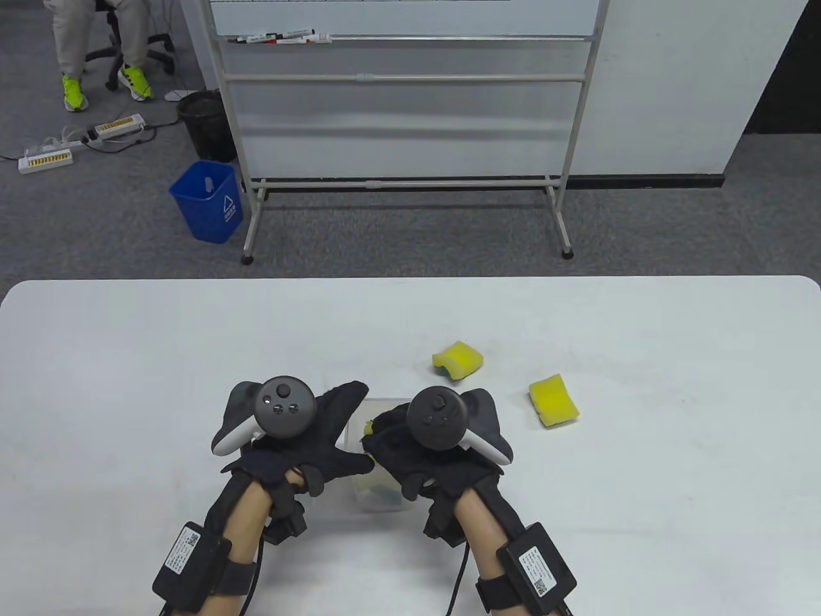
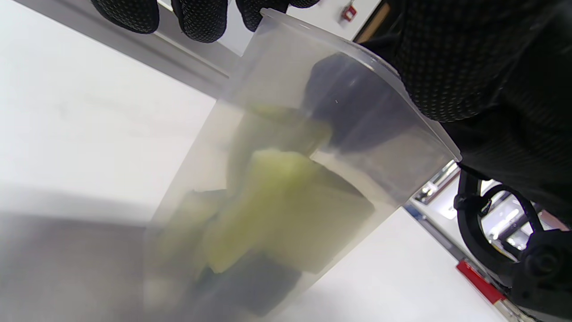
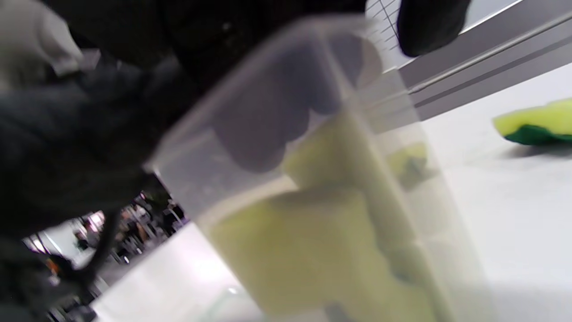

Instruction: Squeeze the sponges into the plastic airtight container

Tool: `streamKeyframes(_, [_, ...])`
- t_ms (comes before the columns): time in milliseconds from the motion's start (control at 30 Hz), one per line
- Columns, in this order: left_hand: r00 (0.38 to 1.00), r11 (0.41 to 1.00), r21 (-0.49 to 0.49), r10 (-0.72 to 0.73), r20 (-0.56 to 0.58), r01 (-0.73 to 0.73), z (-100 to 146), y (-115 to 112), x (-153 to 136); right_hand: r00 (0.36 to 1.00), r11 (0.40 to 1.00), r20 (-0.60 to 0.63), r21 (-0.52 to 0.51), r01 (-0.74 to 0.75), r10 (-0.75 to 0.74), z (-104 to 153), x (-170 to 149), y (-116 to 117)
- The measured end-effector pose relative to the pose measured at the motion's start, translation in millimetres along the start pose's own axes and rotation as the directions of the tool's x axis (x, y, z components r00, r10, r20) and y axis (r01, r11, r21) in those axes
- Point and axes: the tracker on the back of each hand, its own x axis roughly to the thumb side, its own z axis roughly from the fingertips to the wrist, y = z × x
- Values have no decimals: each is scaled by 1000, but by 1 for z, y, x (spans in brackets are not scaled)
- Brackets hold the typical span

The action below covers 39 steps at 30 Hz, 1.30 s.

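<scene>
Table view: your left hand [image 1: 301,436], fingers spread, steadies the clear plastic container [image 1: 378,487]; your right hand's [image 1: 417,449] fingers push a yellow sponge [image 2: 286,210] inside.

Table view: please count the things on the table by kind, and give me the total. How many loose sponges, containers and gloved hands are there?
Loose yellow sponges lying on the table: 2, the far sponge and the right sponge
Clear plastic container, with yellow sponge pieces inside, number unclear: 1
Gloved hands at the container: 2, the left hand and the right hand
Total: 5
</scene>
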Motion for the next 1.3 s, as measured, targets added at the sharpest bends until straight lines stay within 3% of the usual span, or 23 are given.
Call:
streamKeyframes(167, [1000, 1000, -5, 6, 0, -6, 0, 0, 0, 993, 988, 33, -95, 118, -115, 15, -5, -32])
streamKeyframes(267, [1000, 1000, -7, 6, -1, -6, 0, 0, 0, 983, 956, 55, -227, 185, -178, 29, -11, -57])
streamKeyframes(367, [1000, 1000, -8, -1, -2, 1, 0, 0, 0, 967, 884, 46, -396, 249, -252, 45, -28, -78])
streamKeyframes(400, [1000, 1000, -8, -5, -2, 5, 0, 0, 0, 964, 853, 21, -460, 246, -266, 50, -38, -84])
streamKeyframes(533, [1000, 1000, -6, -6, 6, 6, 0, 0, 0, 968, 839, -112, -527, 135, -226, 55, -62, -88])
streamKeyframes(600, [1000, 1000, 9, 4, 11, -4, 1, 1, -1, 958, 830, -246, -558, -15, -149, 54, -83, -84])
streamKeyframes(733, [999, 998, 55, 36, -16, -35, 5, 5, -7, 903, 841, -423, -513, -168, -77, 47, -119, -65])
streamKeyframes(833, [997, 989, 148, 14, -74, -3, 9, 10, -12, 846, 874, -533, -425, -236, -31, 41, -145, -46])
streamKeyframes(933, [990, 981, 191, -4, -138, 30, 13, 15, -20, 761, 909, -645, -272, -316, 71, 37, -170, -28])
streamKeyframes(1000, [989, 980, 198, 17, -145, 12, 13, 16, -25, 706, 935, -700, -169, -312, 109, 36, -188, -17])
streamKeyframes(1100, [989, 979, 206, 46, -144, -16, 13, 16, -29, 670, 967, -737, -93, -236, 93, 38, -207, -6])
streamKeyframes(1200, [988, 978, 207, 48, -148, -17, 13, 16, -32, 646, 985, -762, -75, -153, 42, 41, -220, 2])
streamKeyframes(1300, [987, 978, 210, 54, -150, -21, 14, 16, -32, 642, 980, -766, -92, -178, 45, 43, -223, 3])
